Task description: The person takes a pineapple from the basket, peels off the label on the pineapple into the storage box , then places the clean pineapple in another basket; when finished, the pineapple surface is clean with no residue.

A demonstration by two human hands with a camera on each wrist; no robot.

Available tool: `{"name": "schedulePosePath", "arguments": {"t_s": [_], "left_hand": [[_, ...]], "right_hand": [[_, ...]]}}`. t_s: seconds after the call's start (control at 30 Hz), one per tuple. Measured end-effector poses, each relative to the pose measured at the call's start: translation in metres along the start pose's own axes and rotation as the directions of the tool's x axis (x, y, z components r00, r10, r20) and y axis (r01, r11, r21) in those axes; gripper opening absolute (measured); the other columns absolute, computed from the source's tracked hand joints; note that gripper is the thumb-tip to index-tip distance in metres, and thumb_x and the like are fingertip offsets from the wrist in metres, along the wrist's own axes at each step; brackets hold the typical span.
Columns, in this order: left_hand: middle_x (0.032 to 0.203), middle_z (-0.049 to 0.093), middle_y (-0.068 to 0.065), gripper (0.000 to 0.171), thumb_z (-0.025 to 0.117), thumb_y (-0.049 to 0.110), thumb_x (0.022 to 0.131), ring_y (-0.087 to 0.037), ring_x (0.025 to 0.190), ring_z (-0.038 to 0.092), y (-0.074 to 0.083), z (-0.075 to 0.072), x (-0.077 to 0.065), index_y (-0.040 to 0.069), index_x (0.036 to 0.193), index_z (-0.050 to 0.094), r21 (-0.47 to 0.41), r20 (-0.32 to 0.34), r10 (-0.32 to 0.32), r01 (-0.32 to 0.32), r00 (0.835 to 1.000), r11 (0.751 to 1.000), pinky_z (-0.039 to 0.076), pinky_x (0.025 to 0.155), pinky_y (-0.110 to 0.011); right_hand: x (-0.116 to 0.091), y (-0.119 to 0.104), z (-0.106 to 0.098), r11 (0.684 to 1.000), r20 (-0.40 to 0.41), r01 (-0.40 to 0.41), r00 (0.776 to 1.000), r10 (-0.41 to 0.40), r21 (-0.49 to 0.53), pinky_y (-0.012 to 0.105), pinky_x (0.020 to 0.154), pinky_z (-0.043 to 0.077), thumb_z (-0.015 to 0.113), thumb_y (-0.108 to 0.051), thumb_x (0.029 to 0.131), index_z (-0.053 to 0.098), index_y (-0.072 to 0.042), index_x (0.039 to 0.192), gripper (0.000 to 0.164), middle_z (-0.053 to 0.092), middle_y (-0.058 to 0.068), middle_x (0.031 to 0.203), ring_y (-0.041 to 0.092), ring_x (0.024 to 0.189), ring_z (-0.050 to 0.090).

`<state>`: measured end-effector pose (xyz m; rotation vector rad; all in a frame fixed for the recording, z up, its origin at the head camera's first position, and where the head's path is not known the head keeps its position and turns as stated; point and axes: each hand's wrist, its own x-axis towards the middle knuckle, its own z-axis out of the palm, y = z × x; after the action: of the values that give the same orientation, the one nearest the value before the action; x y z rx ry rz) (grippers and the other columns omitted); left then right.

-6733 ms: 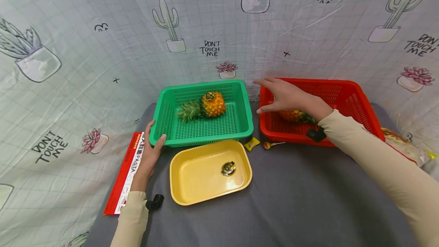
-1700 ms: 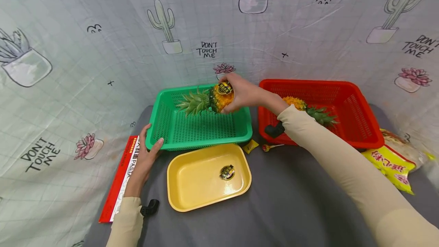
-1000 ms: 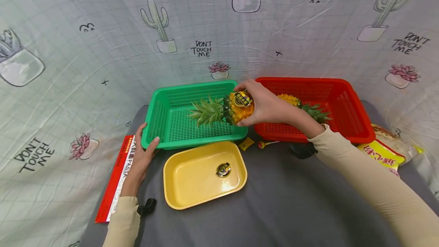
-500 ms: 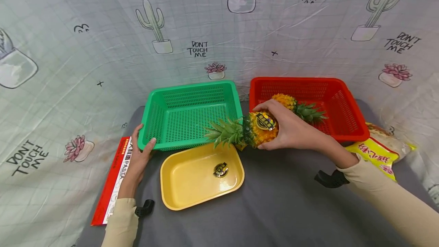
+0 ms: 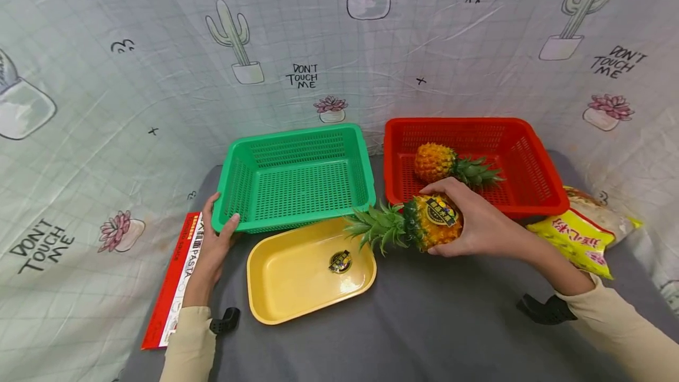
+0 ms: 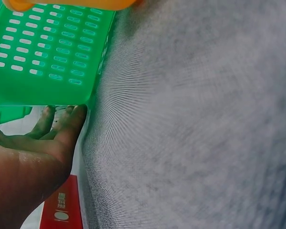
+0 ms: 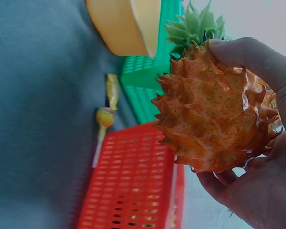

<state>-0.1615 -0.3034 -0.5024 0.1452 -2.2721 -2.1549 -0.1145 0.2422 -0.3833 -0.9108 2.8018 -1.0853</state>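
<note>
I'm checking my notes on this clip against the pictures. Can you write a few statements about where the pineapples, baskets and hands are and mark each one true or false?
1. The right hand grips a pineapple in front of the red basket. True.
2. The green basket holds a pineapple. False: it is empty; the second pineapple lies in the red basket.
3. The left hand holds the near left corner of the green basket. True.
4. The yellow tray is stacked inside the green basket. False: it sits on the grey cloth in front of that basket.
5. The held pineapple's leaves point toward the yellow tray. True.
6. A red pasta box lies inside the red basket. False: it lies by the left hand, left of the tray.
</note>
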Motion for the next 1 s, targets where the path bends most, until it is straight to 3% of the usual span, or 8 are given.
{"name": "schedulePosePath", "arguments": {"t_s": [0.17,0.37,0.53,0.9,1.0], "left_hand": [[0.165,0.017,-0.008,0.075,0.059,0.027,0.111,-0.027,0.141,0.035,0.000,0.001,0.000,0.051,0.164,0.013,0.001,0.008,0.007,-0.007,1.000,1.000,0.047,0.099,-0.022],[0.164,0.018,-0.007,0.076,0.061,0.028,0.110,-0.027,0.142,0.034,-0.001,0.002,-0.001,0.050,0.164,0.013,-0.007,0.019,0.013,-0.013,1.000,1.000,0.047,0.101,-0.027],[0.164,0.018,-0.008,0.076,0.060,0.027,0.110,-0.028,0.142,0.034,0.000,0.002,-0.002,0.048,0.165,0.012,-0.018,0.024,0.020,-0.020,1.000,1.000,0.048,0.099,-0.024],[0.164,0.019,-0.007,0.075,0.060,0.028,0.110,-0.026,0.141,0.035,0.003,0.001,-0.003,0.050,0.165,0.013,-0.011,0.014,0.009,-0.009,1.000,1.000,0.047,0.100,-0.026],[0.164,0.018,-0.008,0.075,0.060,0.028,0.110,-0.026,0.141,0.035,0.003,0.001,-0.004,0.050,0.165,0.013,-0.006,0.015,0.009,-0.008,1.000,1.000,0.045,0.105,-0.031]], "right_hand": [[-0.019,0.006,0.007,1.000,0.000,0.004,1.000,-0.004,0.031,0.041,0.090,0.056,0.101,-0.041,0.072,0.049,-0.013,0.145,0.093,0.050,-0.005,0.139,0.013,0.116,0.053],[-0.037,0.014,0.010,0.997,0.014,-0.030,0.999,0.029,0.069,0.037,0.088,0.057,0.099,-0.043,0.074,0.049,-0.017,0.146,0.091,0.050,-0.003,0.139,0.012,0.113,0.054],[-0.049,0.024,0.011,0.997,0.008,-0.052,0.999,0.051,0.064,0.037,0.085,0.056,0.099,-0.042,0.074,0.050,-0.017,0.146,0.090,0.051,-0.003,0.139,0.013,0.111,0.055],[-0.071,0.042,0.017,0.992,-0.023,-0.119,0.993,0.120,0.032,0.037,0.084,0.055,0.100,-0.043,0.072,0.051,-0.012,0.145,0.093,0.054,-0.003,0.136,0.013,0.107,0.058],[-0.075,0.048,0.021,0.991,-0.016,-0.128,0.992,0.129,0.049,0.037,0.083,0.055,0.100,-0.042,0.073,0.051,-0.013,0.145,0.092,0.053,-0.003,0.136,0.013,0.106,0.058]]}}
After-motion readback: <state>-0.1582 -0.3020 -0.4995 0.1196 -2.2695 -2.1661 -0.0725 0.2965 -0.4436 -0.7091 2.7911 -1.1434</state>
